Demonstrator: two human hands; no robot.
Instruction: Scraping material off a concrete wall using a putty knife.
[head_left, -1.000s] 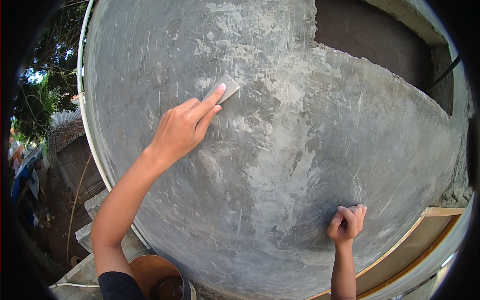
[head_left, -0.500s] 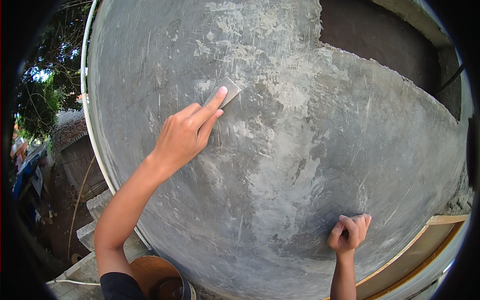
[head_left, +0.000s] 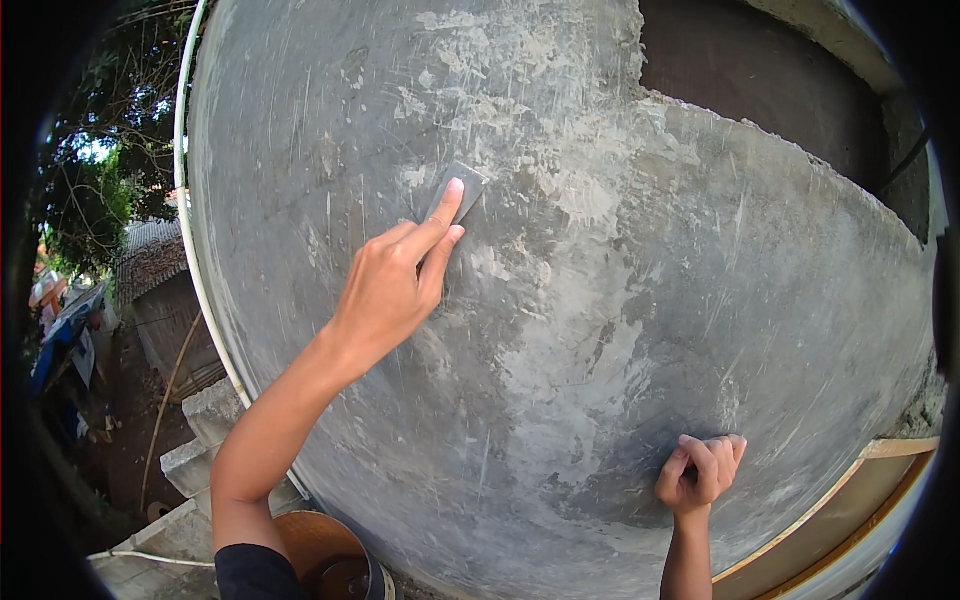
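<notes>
My left hand (head_left: 395, 275) grips a small flat grey scraper (head_left: 466, 188). Its forefinger lies stretched along the blade, and the palm hides the rest of the tool. The blade rests on a grey cement-plastered wall (head_left: 380, 420), beside pale rough patches. Lower and to the right, my right hand (head_left: 703, 470) is closed in a fist at the wall. Its curled fingers hide whatever it may hold.
A brown-lined bucket (head_left: 318, 540) stands low by my left elbow. A white pipe (head_left: 190, 215) runs along the wall's left edge, near concrete blocks (head_left: 215, 410). A dark opening (head_left: 760, 80) is at upper right, a wooden frame (head_left: 850, 500) at lower right.
My left hand and the scraper have shifted slightly right and down across the wall. The view has moved a little too. My right hand stays a fist in nearly the same place.
</notes>
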